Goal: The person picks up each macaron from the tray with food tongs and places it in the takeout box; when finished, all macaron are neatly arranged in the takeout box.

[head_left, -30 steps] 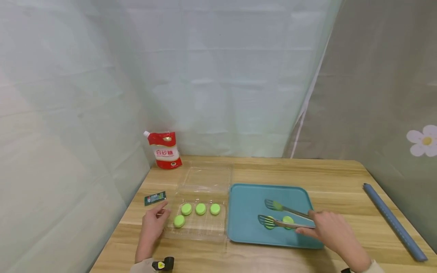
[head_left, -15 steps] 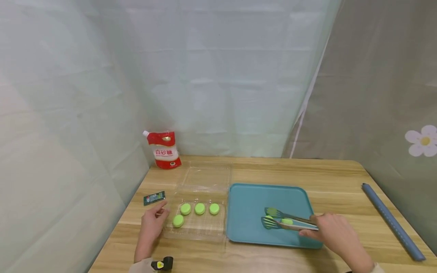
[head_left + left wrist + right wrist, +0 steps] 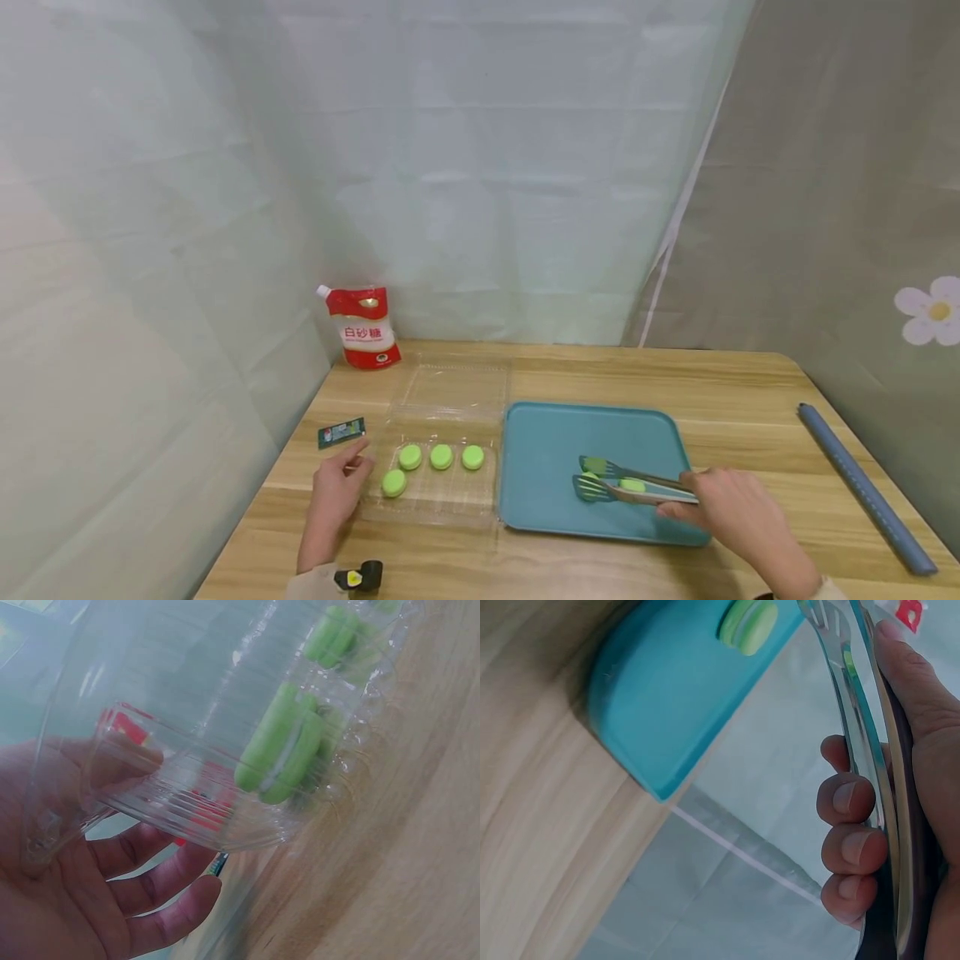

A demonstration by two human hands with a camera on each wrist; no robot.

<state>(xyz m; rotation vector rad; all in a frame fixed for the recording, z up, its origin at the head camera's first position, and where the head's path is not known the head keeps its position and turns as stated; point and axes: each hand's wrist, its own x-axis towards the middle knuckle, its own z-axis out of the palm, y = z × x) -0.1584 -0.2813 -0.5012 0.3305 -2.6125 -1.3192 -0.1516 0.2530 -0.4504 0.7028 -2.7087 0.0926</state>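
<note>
My right hand (image 3: 738,508) grips metal tongs (image 3: 645,497) with slotted heads, fingers wrapped round the handles in the right wrist view. Over the blue tray (image 3: 547,454), the heads straddle a green macaron (image 3: 590,477), partly hidden by them. Another macaron (image 3: 632,485) lies to its right, partly behind the tongs' arms. My left hand (image 3: 337,487) is at the left side of a clear plastic box (image 3: 180,667); in the left wrist view, its thumb and curled fingers lie about the box's edge. In the box, several green macarons (image 3: 441,457) form a back row, with one more (image 3: 393,483) at the front left.
The box's clear lid (image 3: 457,387) lies open behind it. A small dark green packet (image 3: 341,432) is left of the box. A red and white sugar pouch (image 3: 367,329) stands at the back left. A blue-grey rod (image 3: 866,487) lies along the table's right side.
The tongs' heads have drawn closer together and settled around the left macaron on the tray, the right hand staying nearly in place. The left hand has not moved visibly.
</note>
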